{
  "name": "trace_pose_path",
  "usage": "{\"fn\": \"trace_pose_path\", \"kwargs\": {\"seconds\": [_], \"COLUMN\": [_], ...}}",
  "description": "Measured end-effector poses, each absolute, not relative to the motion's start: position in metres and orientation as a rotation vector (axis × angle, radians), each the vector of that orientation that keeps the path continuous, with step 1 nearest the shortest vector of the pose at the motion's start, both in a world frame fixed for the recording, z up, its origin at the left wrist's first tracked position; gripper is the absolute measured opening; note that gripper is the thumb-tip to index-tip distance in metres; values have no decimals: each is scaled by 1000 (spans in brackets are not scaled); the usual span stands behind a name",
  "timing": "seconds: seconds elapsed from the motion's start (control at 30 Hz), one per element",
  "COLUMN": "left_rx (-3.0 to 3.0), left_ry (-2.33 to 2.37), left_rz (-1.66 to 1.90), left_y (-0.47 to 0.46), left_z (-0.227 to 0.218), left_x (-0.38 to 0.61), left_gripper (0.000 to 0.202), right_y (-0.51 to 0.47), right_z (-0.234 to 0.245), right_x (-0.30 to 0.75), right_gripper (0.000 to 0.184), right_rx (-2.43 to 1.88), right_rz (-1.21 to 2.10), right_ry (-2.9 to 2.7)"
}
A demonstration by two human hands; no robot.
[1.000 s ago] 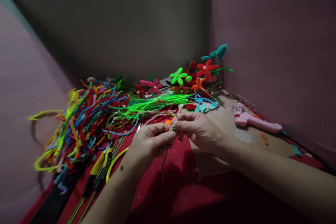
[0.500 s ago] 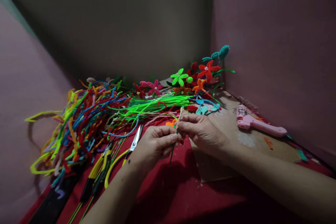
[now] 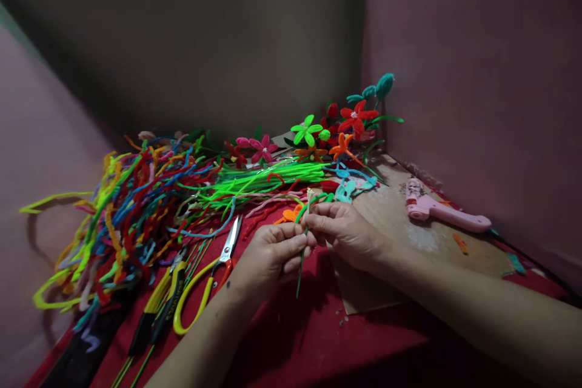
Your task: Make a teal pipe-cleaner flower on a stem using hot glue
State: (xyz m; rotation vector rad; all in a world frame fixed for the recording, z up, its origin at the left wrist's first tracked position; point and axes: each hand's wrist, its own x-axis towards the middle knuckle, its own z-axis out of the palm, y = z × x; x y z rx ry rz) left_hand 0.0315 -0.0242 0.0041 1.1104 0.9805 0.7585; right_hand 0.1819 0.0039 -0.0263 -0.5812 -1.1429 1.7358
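Observation:
Between my two hands is a thin green stem (image 3: 299, 276) with a pale stamen bunch (image 3: 310, 194) at its top. My left hand (image 3: 277, 250) pinches the stem between thumb and fingers, and its lower end hangs below. Pressed close to it, my right hand (image 3: 339, 227) pinches the base of the pale bunch; the exact contact is hidden by the fingertips. Just behind the fingers lie an orange pipe-cleaner piece (image 3: 291, 213) and a green pipe-cleaner loop (image 3: 324, 198). Scissors (image 3: 227, 250) with yellow and red handles rest left of my left hand.
Yellow-black pliers (image 3: 168, 294) and thin green wires lie at left, beside a tangled heap of coloured pipe cleaners (image 3: 122, 212). Bright green pipe cleaners (image 3: 273, 179) and finished fuzzy flowers (image 3: 357, 116) stand behind. A pink glue gun (image 3: 448, 213) rests on a cardboard sheet (image 3: 377, 291) at right.
The view has shifted slightly, so the background sits a little further left. More of the stem's lower end shows below my left hand. Both hands keep their pinch.

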Motion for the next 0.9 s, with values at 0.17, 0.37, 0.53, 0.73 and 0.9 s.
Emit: {"fn": "trace_pose_path", "kwargs": {"seconds": [0.17,0.37,0.53,0.73,0.9], "left_rx": [1049,1015,1047,971,880], "left_ry": [984,987,1018,1049,1015], "left_rz": [783,773,868,998,966], "left_y": [-25,-24,-22,-22,-20], "left_z": [-4,-8,-3,-1,-4], "left_x": [34,29,25,26,25], "left_gripper": [18,17,25,23,21], "right_y": [1,-3,-6,-9,-11], "right_z": [-25,-23,-20,-26,-32], "right_x": [179,177,175,172,169], "right_gripper": [23,26,26,27,26], "right_rx": [-683,-706,-726,-729,-678], "right_rz": [1637,1683,1728,1828,1899], "right_ry": [-1195,-1141,-1040,-1007,-1068]}}
